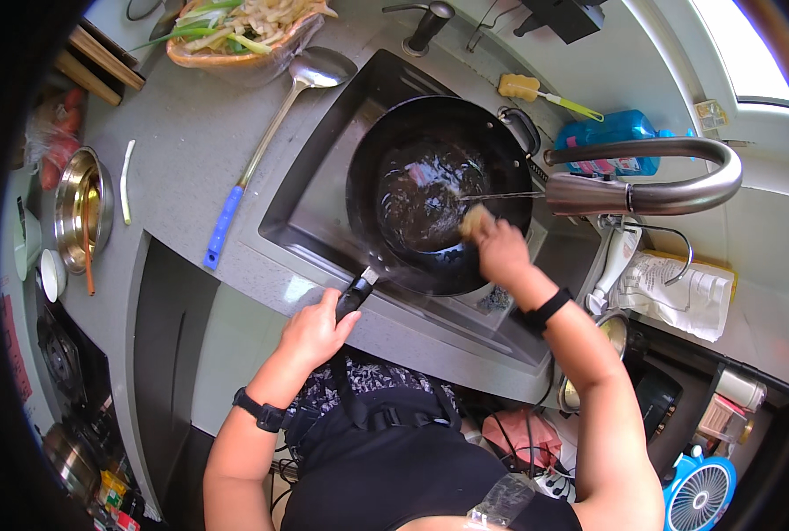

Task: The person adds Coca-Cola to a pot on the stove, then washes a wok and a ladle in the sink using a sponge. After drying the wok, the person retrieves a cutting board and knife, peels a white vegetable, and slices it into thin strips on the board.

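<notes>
A black wok point(394, 133) rests over the stainless steel sink point(315, 206), with water pooled in its bottom. My left hand point(315, 328) grips the wok's black handle point(357, 297) at the front edge of the counter. Inside the wok, my right hand point(502, 251) holds a tan scrubber point(475, 222) down by the water; its exact kind is blurred. A thin stream runs into the wok from the brushed metal faucet point(590, 194) on the right. The wok's loop handle point(522, 129) points toward the back of the sink.
Left of the sink lies a metal ladle point(321, 68) with a blue handle. A basket point(202, 61) of cut vegetables stands at the back left, a steel bowl point(106, 192) at far left. Behind the faucet are a blue bottle point(610, 126) and a sponge brush point(520, 87).
</notes>
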Available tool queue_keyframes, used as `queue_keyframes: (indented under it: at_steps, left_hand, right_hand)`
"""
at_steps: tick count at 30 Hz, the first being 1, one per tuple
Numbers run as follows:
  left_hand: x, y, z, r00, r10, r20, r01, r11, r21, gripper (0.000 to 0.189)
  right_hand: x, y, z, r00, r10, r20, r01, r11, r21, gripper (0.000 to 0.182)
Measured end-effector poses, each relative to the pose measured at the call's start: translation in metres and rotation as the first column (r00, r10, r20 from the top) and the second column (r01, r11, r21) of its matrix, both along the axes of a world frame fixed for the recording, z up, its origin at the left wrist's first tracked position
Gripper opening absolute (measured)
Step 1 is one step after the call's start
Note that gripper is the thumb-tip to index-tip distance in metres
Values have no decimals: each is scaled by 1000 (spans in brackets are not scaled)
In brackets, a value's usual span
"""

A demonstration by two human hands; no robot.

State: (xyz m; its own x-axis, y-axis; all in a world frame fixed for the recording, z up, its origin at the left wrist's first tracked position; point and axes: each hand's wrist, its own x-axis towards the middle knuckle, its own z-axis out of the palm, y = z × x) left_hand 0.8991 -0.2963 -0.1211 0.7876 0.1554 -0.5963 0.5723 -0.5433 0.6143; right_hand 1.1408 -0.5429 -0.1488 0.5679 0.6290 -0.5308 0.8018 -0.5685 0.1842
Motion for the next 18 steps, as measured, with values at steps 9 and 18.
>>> queue_keyframes:
  at_steps: [9, 18]
  left_hand:
    - [5, -2, 2, 995, -100, -15, 101, 991, 89, 41]
    - [10, 1, 6, 986, -160, -48, 162, 986, 39, 40]
  right_hand:
    - [-61, 129, -29, 749, 5, -662, 544, 567, 619, 60]
    - [105, 187, -76, 144, -590, -794, 782, -424, 457, 43]
